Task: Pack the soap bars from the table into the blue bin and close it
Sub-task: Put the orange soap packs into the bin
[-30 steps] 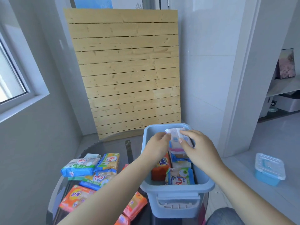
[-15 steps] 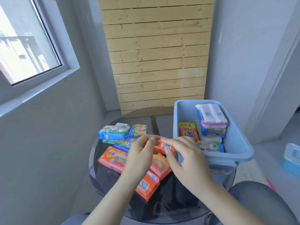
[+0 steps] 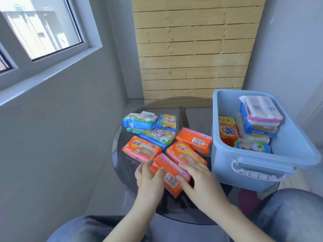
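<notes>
Several wrapped soap bars lie on the round dark glass table (image 3: 125, 173). Orange packs sit at the front, blue and green packs (image 3: 139, 121) behind them. The nearest orange soap bar (image 3: 170, 173) lies with its barcode up. My left hand (image 3: 150, 179) presses its left side and my right hand (image 3: 199, 182) its right side, fingers curled around its edges. The blue bin (image 3: 223, 154) stands open at the table's right, with several soap packs stacked inside, a white and pink one (image 3: 260, 109) on top.
A grey wall with a window is at the left. A pale wooden slat panel (image 3: 192, 49) leans against the wall behind the table. My knees in grey trousers (image 3: 293, 212) are under the table's near edge. The bin's latch handle (image 3: 253, 172) faces me.
My hands left the bin, where they had set the white and pink pack, and moved left and down to the table. They now clasp the nearest orange bar. The view swung left.
</notes>
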`<act>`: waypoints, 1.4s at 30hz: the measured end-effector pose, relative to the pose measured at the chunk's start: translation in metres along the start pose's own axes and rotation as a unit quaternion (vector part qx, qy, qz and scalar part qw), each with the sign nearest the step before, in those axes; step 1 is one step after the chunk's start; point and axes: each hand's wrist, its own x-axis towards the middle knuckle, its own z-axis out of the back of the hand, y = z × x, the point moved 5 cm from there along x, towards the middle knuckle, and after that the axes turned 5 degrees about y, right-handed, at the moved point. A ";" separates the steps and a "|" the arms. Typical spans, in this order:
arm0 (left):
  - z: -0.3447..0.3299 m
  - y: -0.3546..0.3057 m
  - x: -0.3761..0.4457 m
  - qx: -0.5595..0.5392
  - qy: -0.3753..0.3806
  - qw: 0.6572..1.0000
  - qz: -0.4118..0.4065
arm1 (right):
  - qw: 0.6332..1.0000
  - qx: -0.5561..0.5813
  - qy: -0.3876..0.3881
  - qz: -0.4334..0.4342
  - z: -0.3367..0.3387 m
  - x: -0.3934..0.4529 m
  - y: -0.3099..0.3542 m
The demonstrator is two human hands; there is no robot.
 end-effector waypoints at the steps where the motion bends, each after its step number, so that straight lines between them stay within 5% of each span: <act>1: 0.000 0.004 0.000 -0.048 0.011 0.999 0.019 | 1.000 -0.005 0.009 -0.005 -0.004 0.003 -0.001; 8: 0.005 0.005 0.002 -0.274 0.047 0.959 0.048 | 0.995 -0.067 0.059 -0.036 -0.019 0.031 0.002; 12: 0.005 0.006 -0.001 -0.298 0.052 0.951 0.071 | 0.994 -0.049 0.064 -0.074 -0.021 0.037 0.002; 19: 0.006 -0.005 -0.008 -0.330 0.087 0.940 0.011 | 0.988 0.135 -0.022 -0.071 -0.007 0.023 0.018; 25: -0.007 -0.025 0.018 -0.397 0.148 0.906 0.028 | 0.991 0.046 -0.111 -0.063 0.028 0.049 0.021; 30: -0.030 -0.021 0.032 -0.387 0.166 0.906 0.034 | 0.985 0.051 -0.092 -0.135 0.025 0.065 0.002; 36: -0.039 -0.014 0.032 -0.250 0.158 0.955 0.006 | 0.960 0.129 -0.042 -0.244 0.010 0.065 -0.022; 42: -0.040 -0.006 0.032 -0.247 0.136 0.959 0.017 | 0.960 0.120 -0.007 -0.254 0.007 0.055 -0.016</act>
